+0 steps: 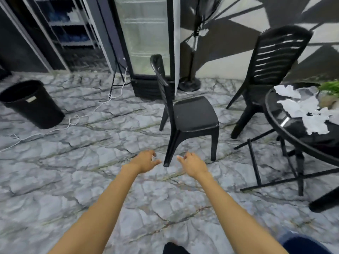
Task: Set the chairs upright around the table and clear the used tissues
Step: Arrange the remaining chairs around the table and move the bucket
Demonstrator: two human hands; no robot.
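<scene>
1 chair (194, 114) leg stands between left hand (145, 161) and right hand (192, 164) fingers (181, 158).

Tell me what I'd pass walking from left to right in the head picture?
black bin → middle chair → slatted chair → round table with tissues on it

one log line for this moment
left hand: open, empty | right hand: open, empty | near chair: upright | far chair: upright | tissues: on table
</scene>
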